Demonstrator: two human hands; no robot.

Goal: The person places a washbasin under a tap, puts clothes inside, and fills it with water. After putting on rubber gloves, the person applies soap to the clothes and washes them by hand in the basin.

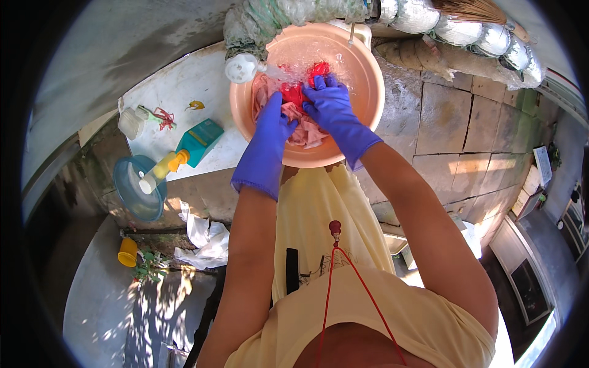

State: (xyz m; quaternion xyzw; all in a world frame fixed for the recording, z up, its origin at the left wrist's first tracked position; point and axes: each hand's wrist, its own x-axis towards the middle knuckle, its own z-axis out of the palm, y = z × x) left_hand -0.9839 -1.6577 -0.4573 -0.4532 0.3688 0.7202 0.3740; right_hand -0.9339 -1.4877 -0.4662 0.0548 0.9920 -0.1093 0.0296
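Both hands wear long purple rubber gloves and are inside a peach plastic basin [376,99]. Water runs from a white spout [241,68] at the basin's upper left rim onto wet cloth. My right hand [327,99] has its fingers on a bright red cloth [293,93]; whether they grip it cannot be told. At the left side of the cloth, my left hand [274,117] has its thumb apart from the other fingers, whose tips are partly hidden. A pink cloth [306,131] lies bunched between and below the hands.
Left of the basin, a white slab [152,99] bears a teal bottle [202,140], a clear container [131,123] and a small brush-like item. A blue-green basin [120,184] sits lower left, near a yellow-capped bottle. Wrapped pipes [416,16] cross above; paving tiles [444,119] lie right.
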